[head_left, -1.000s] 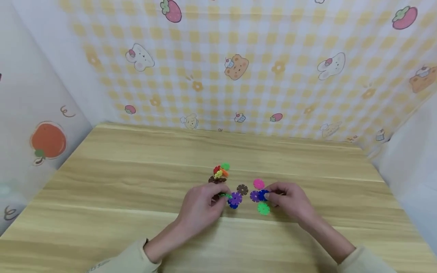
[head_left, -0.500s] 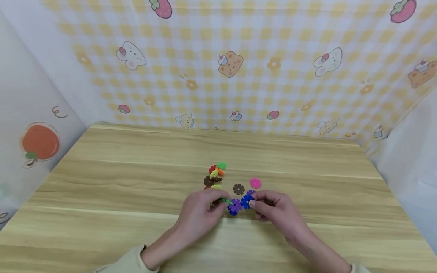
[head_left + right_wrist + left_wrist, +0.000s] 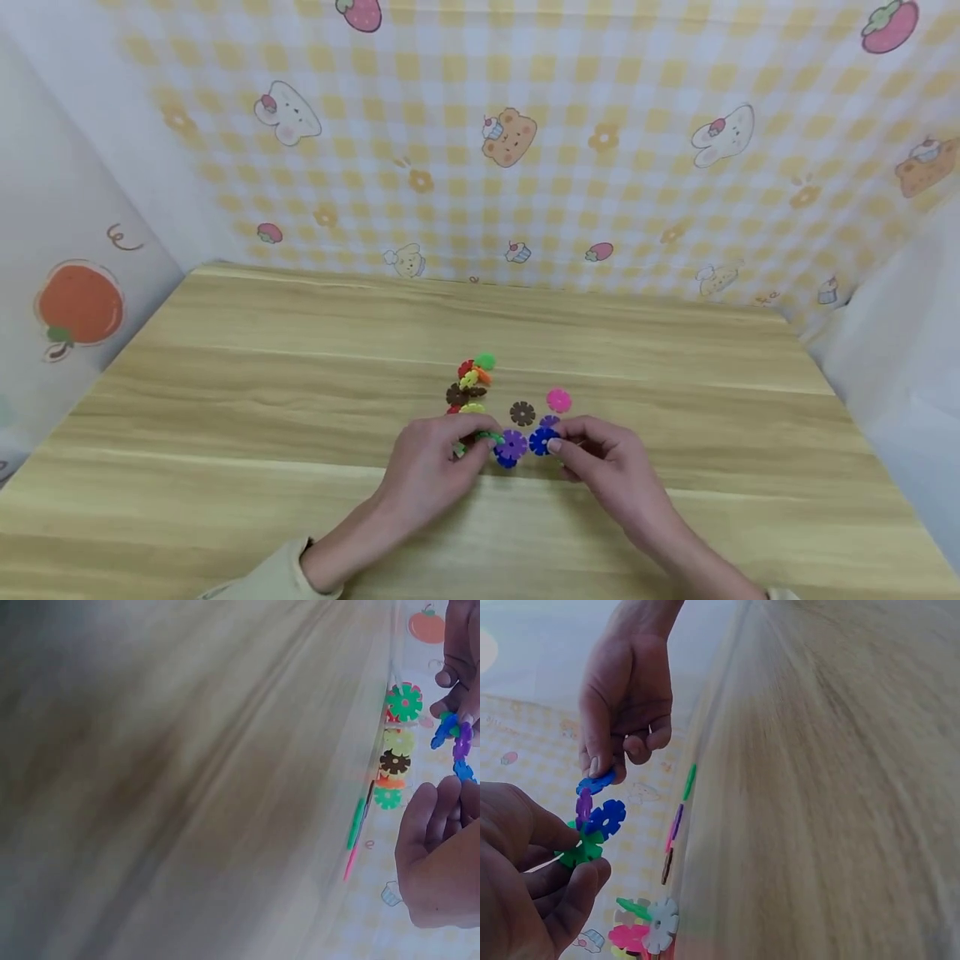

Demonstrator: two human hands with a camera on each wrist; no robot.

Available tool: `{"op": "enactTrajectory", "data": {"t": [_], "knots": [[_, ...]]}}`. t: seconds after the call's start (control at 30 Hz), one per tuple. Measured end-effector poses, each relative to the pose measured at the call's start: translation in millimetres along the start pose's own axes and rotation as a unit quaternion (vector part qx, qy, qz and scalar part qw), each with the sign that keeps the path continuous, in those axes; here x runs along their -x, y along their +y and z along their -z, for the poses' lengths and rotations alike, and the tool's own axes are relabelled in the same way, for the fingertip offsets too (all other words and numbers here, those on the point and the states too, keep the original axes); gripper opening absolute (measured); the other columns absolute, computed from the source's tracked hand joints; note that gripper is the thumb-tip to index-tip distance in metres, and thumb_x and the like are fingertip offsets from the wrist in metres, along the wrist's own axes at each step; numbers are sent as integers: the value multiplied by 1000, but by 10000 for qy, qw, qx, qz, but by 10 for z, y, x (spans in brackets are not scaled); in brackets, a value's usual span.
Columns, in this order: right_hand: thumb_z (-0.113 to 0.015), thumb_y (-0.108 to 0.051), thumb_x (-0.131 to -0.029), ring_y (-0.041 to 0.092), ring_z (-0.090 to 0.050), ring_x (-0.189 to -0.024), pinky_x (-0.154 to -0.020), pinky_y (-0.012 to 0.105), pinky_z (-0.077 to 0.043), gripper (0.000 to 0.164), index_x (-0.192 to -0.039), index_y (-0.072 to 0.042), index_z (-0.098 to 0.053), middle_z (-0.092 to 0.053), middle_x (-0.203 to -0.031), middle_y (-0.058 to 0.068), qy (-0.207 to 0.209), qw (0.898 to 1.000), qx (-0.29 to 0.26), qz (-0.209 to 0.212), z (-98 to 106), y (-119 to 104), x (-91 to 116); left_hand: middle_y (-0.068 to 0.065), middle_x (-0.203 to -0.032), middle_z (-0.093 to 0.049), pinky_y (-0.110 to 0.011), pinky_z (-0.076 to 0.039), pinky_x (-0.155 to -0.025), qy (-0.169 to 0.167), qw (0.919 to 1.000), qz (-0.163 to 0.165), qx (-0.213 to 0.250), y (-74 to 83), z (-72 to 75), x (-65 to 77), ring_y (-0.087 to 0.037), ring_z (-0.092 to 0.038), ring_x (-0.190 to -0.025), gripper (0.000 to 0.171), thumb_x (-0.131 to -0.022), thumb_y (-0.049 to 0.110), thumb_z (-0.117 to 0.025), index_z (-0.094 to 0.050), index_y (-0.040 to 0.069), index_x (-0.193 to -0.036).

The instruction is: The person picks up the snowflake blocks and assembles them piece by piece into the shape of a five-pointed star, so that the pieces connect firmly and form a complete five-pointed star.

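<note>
My left hand (image 3: 431, 471) pinches a green notched plastic disc (image 3: 581, 851) between thumb and fingers. A purple disc (image 3: 512, 443) and a dark blue disc (image 3: 609, 816) are joined to it. My right hand (image 3: 618, 475) pinches another blue disc (image 3: 542, 440) by its edge, close to the purple one. In the left wrist view that blue disc meets the purple disc's edge; whether their notches are engaged I cannot tell. Both hands are just above the table. My left fingers partly cover the green disc.
Loose brown (image 3: 522, 413), pink (image 3: 558, 400) and purple (image 3: 551, 422) discs lie flat behind the hands. A green disc (image 3: 690, 782) is partly hidden by my right hand. Behind my left hand is a cluster of coloured discs (image 3: 468, 379) on the wooden table (image 3: 300, 375).
My right hand has moved left with the blue disc, from beside the loose discs up to the purple disc. My left hand keeps its pinch and has shifted only slightly.
</note>
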State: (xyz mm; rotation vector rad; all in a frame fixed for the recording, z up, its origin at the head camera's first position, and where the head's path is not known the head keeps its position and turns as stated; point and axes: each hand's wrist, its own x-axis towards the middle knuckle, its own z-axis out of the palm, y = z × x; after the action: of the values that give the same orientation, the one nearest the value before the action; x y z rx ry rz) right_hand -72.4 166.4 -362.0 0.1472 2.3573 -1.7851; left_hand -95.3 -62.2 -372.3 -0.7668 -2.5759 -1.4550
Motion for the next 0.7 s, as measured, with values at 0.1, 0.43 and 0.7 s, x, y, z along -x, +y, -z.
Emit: {"op": "enactTrajectory", "data": {"t": [0.1,0.43,0.7], "knots": [[-71,-3,-92,20,-68,-79,-71,29,-60,14,-106,-1,-74,-71,-94,14,-18,9999,93,99,-23,16,2,-2,-93,-79,-20,-38,-45,13,10000,7,10,-2,11,8,6,-39,-49,22,-87,-1,-70,-79,13,-101],[-71,-4,-93,17,-66,-81,-74,31,-61,14,-106,-4,-75,-70,-95,14,140,9996,90,226,-19,14,-10,-1,-94,-78,-20,-40,-45,-92,9996,116,243,35,-21,-19,5,-40,-50,20,-89,0,-70,-79,12,-103],[-70,-8,-95,16,-66,-77,-70,30,-60,16,-109,-2,-75,-70,-90,19,-136,9982,87,586,109,-16,-88,-1,-93,-77,-23,-53,-59,-471,9833,1333,1144,106,34,-129,-9,-63,-71,15,-91,8,-74,-79,13,-104]]}}
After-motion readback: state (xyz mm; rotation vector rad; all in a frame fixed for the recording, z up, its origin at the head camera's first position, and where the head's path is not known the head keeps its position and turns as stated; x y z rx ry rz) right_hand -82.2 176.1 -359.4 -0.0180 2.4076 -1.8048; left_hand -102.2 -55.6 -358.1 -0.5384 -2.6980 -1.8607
